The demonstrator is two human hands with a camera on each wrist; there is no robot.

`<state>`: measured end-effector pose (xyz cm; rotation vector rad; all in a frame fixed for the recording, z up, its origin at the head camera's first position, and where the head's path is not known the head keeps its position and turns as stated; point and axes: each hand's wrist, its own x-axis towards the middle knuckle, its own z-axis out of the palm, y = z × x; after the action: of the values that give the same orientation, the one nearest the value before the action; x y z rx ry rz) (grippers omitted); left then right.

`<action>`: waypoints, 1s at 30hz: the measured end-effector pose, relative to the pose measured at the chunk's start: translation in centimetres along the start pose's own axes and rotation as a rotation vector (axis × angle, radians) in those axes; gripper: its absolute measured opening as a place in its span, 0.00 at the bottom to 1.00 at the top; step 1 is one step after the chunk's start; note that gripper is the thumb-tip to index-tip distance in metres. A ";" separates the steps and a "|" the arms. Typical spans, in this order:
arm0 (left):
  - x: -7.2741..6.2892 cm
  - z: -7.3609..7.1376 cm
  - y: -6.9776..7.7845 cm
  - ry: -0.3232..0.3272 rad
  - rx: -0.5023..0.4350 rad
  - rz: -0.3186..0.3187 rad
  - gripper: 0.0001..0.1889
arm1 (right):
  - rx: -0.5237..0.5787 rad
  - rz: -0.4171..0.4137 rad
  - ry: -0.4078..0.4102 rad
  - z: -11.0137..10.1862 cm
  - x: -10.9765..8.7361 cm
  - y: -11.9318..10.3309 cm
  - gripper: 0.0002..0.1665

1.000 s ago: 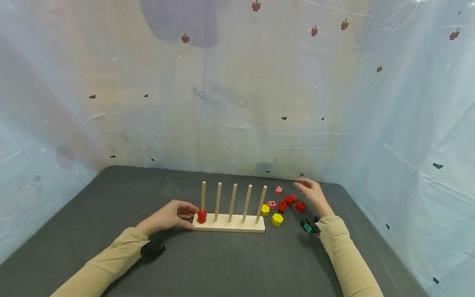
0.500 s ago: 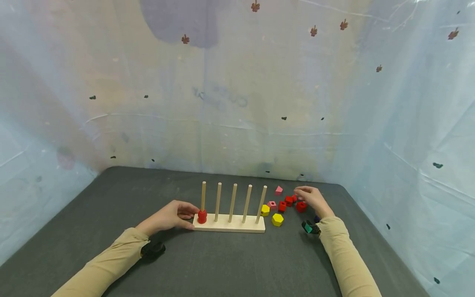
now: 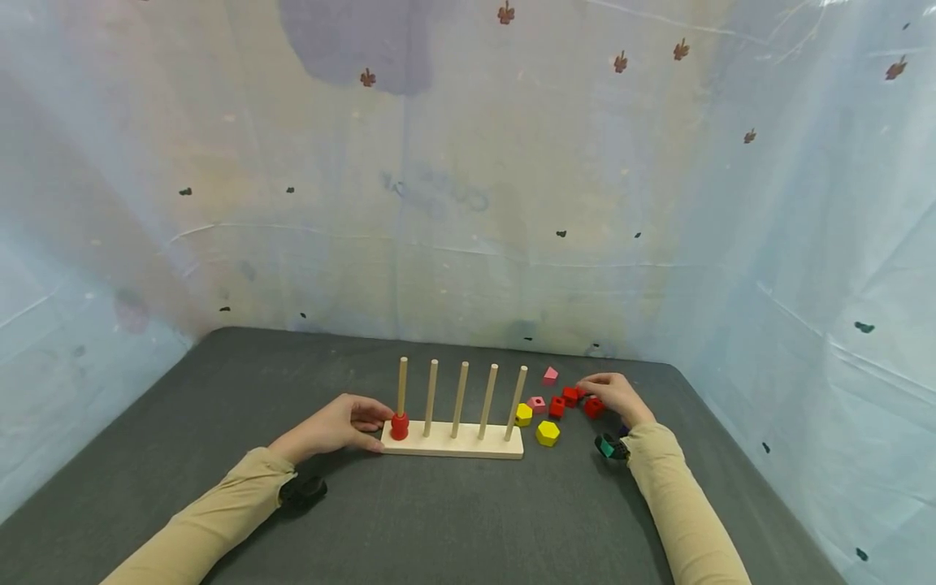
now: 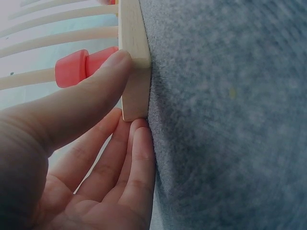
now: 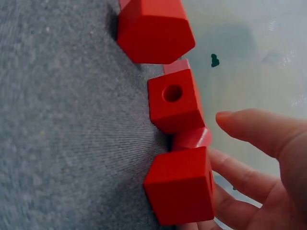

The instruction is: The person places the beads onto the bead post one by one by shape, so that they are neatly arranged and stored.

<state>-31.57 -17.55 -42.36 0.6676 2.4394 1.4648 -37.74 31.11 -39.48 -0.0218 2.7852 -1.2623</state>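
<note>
A wooden peg board (image 3: pixel 452 447) with several upright pegs lies on the table. My left hand (image 3: pixel 338 422) grips its left end. In the left wrist view, the thumb (image 4: pixel 103 79) presses the board's front edge while the fingertips touch its end. Red beads (image 3: pixel 399 427) are threaded at the bottom of the leftmost peg. My right hand (image 3: pixel 616 393) is over the loose red beads at the right. In the right wrist view, a rounded red bead (image 5: pixel 193 139) shows between the apart thumb and fingers, behind a red cube bead (image 5: pixel 180 187); whether the fingers touch it is hard to tell.
Two yellow hexagonal beads (image 3: pixel 547 433) lie right of the board. Pink beads (image 3: pixel 550 375) and several red beads (image 3: pixel 557 407) are scattered beside them. A dark bead (image 3: pixel 624 430) is half hidden by the right wrist. A draped sheet (image 3: pixel 468 203) rises behind the table.
My right hand has come down from above the table to the red beads, its fingers now among them. The left hand and the peg board have stayed in place.
</note>
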 end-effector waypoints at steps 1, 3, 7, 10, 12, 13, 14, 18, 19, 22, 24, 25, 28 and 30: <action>0.0 0.0 0.0 0.003 0.003 -0.003 0.30 | -0.009 0.000 0.002 0.0 0.1 0.0 0.24; 0.0 0.0 0.1 0.007 0.009 -0.005 0.29 | -0.030 0.000 0.011 0.1 0.2 -0.1 0.24; 0.0 0.0 0.2 0.009 0.013 -0.007 0.29 | -0.053 -0.007 0.035 0.3 0.5 -0.1 0.23; 0.0 0.0 0.2 0.005 0.010 -0.002 0.29 | -0.062 -0.005 0.050 0.5 0.6 -0.2 0.22; 0.0 0.0 0.1 0.004 0.009 0.000 0.29 | -0.067 -0.002 0.056 0.5 0.7 -0.2 0.22; 0.0 0.0 0.1 0.004 0.008 0.000 0.29 | -0.068 0.006 0.060 0.6 0.7 -0.2 0.22; 0.0 0.0 0.0 0.004 0.009 0.000 0.29 | -0.067 0.015 0.064 0.6 0.8 -0.2 0.22; 0.0 0.0 0.0 0.005 0.018 -0.002 0.29 | -0.071 0.030 0.070 0.6 0.9 -0.2 0.21; 0.0 0.0 0.0 0.005 0.019 -0.003 0.29 | -0.072 0.030 0.068 0.6 0.9 -0.3 0.21; 0.0 0.0 -0.1 0.008 0.017 -0.010 0.29 | -0.073 0.031 0.060 0.5 0.9 -0.4 0.21; 0.1 0.0 -0.1 0.004 0.016 -0.005 0.29 | -0.070 0.039 0.055 0.4 0.9 -0.5 0.21; 0.1 0.0 -0.1 0.002 0.015 0.001 0.29 | -0.070 0.040 0.053 0.3 0.9 -0.6 0.21; 0.0 0.0 0.0 -0.005 0.015 0.014 0.29 | -0.064 0.044 0.051 0.3 1.0 -0.6 0.21; 0.0 0.0 0.0 -0.005 0.013 0.017 0.30 | -0.060 0.034 0.053 0.4 1.0 -0.5 0.21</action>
<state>-31.59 -17.58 -42.33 0.6957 2.4473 1.4533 -38.71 30.42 -39.44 0.0559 2.8547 -1.1883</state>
